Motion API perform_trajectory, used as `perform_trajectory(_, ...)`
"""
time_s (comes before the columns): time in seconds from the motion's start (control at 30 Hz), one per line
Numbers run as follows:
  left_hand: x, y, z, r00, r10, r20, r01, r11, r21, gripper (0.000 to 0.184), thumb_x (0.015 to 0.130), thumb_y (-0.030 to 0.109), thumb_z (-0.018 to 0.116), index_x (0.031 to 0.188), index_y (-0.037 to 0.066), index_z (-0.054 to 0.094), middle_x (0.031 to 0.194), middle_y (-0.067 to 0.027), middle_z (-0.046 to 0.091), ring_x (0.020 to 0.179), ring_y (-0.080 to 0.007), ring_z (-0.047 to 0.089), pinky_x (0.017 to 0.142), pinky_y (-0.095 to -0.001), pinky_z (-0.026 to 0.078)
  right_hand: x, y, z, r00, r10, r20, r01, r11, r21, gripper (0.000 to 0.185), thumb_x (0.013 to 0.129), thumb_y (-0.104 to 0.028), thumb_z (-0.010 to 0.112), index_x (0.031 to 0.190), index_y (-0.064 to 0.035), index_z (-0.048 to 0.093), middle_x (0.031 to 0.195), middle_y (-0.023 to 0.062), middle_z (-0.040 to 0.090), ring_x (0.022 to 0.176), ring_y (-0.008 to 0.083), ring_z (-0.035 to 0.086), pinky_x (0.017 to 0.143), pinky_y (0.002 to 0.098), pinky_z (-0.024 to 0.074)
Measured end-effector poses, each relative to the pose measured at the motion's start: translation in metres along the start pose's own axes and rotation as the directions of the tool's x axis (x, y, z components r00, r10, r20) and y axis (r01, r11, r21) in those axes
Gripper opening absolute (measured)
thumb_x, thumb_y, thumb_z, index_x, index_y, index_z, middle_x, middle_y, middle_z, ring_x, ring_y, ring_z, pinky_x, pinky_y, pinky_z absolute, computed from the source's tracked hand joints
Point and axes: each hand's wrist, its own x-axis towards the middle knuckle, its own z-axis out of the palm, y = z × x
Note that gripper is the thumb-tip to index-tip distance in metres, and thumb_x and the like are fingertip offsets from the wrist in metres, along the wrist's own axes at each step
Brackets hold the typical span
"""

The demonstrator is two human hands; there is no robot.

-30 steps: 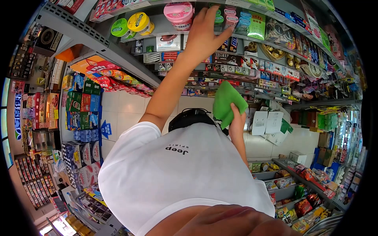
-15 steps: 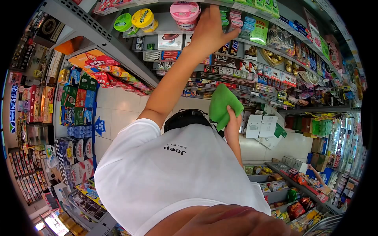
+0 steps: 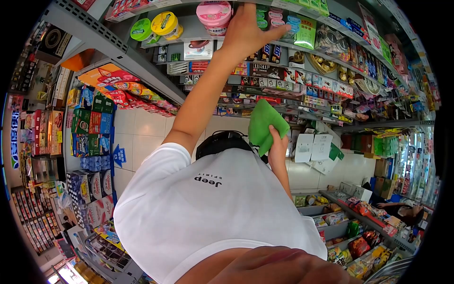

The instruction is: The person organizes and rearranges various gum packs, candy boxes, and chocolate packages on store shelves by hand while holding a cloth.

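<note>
My left hand (image 3: 243,35) reaches up to a shelf of sweets, fingers stretched out and thumb spread wide. Its thumb tip is at the small blue containers (image 3: 292,23); whether it presses on them I cannot tell. Small pink containers (image 3: 275,19) and green ones (image 3: 261,20) stand between thumb and fingers. Left of the hand is a pink-lidded tub (image 3: 214,16), then a yellow tub (image 3: 166,25) and a green tub (image 3: 144,31). Lower down, my right hand (image 3: 278,142) is closed on a green cloth (image 3: 266,124), which hangs folded in front of my body.
Lower shelves (image 3: 279,85) hold rows of chocolate and sweets. Orange and red packets (image 3: 120,85) hang at the left beside stacked drink cartons (image 3: 94,118). Opened cardboard (image 3: 321,149) lies to the right. Another person (image 3: 409,213) is at the far right, behind a snack rack (image 3: 364,215).
The view has shifted slightly, moving the shelves left and up in it. My left hand stays at the same containers, and my right hand keeps the cloth. The other person's dark-haired head now shows.
</note>
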Motion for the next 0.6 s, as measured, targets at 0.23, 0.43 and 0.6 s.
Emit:
perform_trajectory(0.23,0.013,-0.019,0.008,0.962,-0.273,0.025,0.273,0.950,-0.154,0.030,0.101,0.022,0.051,0.107,-0.006,0.056,0.085,-0.0253,0.068,0.082,-0.0409,0.068,0.074,-0.0485,0.052,-0.002,-0.001,-0.001,1.000,-0.010,0.025,0.010,0.999,-0.031,0.041,0.099,-0.016,0.064,0.134,0.0034,0.057,0.128,0.0104,0.063,0.116,0.0197,0.060,0.100,0.0328,0.0453)
perform_trajectory(0.43,0.012,-0.028,0.015,0.984,-0.163,-0.069,0.156,0.983,-0.100,0.026,0.100,0.021,0.052,0.099,-0.005,0.057,0.075,-0.0227,0.067,0.072,-0.0394,0.067,0.066,-0.0485,0.050,0.001,0.001,-0.002,1.000,0.000,0.032,0.003,0.998,-0.070,0.039,0.100,-0.017,0.062,0.132,0.0041,0.058,0.125,0.0104,0.065,0.113,0.0180,0.061,0.098,0.0310,0.0459)
perform_trajectory(0.6,0.008,-0.039,0.022,0.980,-0.076,-0.184,0.064,0.995,-0.070,0.026,0.100,0.023,0.057,0.099,-0.003,0.058,0.078,-0.0209,0.065,0.072,-0.0376,0.065,0.066,-0.0472,0.048,0.001,0.000,-0.001,0.999,-0.011,0.042,0.013,0.998,-0.060,0.038,0.101,-0.016,0.062,0.132,0.0040,0.058,0.125,0.0103,0.066,0.112,0.0173,0.061,0.098,0.0303,0.0461)
